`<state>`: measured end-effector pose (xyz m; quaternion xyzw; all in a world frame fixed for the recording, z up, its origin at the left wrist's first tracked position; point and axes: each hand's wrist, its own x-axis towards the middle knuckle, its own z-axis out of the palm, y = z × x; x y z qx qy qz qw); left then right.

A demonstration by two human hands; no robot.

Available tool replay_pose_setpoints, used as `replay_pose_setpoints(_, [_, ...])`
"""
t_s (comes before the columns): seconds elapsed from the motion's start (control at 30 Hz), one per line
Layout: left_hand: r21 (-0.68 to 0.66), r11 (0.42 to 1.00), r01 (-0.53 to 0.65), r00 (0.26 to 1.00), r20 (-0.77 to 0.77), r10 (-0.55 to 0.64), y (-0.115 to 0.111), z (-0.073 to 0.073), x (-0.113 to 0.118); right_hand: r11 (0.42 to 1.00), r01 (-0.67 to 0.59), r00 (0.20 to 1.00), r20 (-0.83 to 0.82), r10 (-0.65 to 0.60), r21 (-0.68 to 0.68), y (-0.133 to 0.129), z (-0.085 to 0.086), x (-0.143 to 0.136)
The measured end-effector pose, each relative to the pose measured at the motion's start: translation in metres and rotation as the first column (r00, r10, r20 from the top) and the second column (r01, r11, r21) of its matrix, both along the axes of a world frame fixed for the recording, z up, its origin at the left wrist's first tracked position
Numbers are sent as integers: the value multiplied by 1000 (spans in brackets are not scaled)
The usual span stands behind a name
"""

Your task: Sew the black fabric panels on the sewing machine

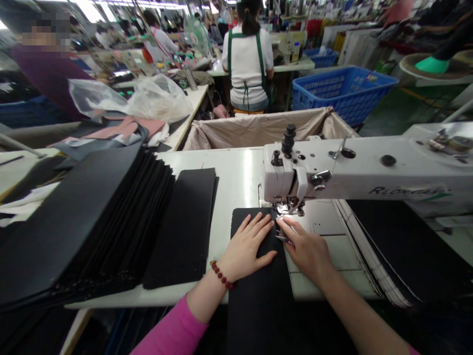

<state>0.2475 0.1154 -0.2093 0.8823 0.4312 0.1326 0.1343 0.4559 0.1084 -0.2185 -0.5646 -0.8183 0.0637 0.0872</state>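
A long black panel (258, 296) lies on the sewing table under the machine's needle area and hangs over the front edge. My left hand (251, 244) rests flat on it, fingers stretched forward and slightly apart. Beside the panel's right edge, my right hand (306, 249) is closed around what look like thread snips (283, 238), their metal blades poking out to the left. Its fingertips reach close to the presser foot (284, 208) of the white sewing machine (351, 167). Most of the snips is hidden by the hand.
A tall stack of black panels (96, 212) and a lower pile (185, 217) occupy the left. More panels with pale edges (406, 251) lie under the machine arm. Behind the table are a cloth-lined bin (258, 130) and a blue basket (340, 93). A person (246, 64) sits ahead.
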Motion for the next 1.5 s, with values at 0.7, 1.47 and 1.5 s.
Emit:
replay_pose_setpoints(0.7, [1, 1000, 12, 1000, 22, -12, 7, -1, -6, 1000, 15, 1000, 1, -15, 1, -1, 0, 0])
replay_pose_setpoints(1.47, [19, 1000, -9, 1000, 26, 9, 6, -1, -9, 999, 8, 1000, -13, -8, 35, -1, -3, 1])
replay_pose_setpoints(1.5, [21, 1000, -11, 1000, 30, 11, 6, -1, -9, 999, 7, 1000, -13, -7, 37, -1, -3, 1])
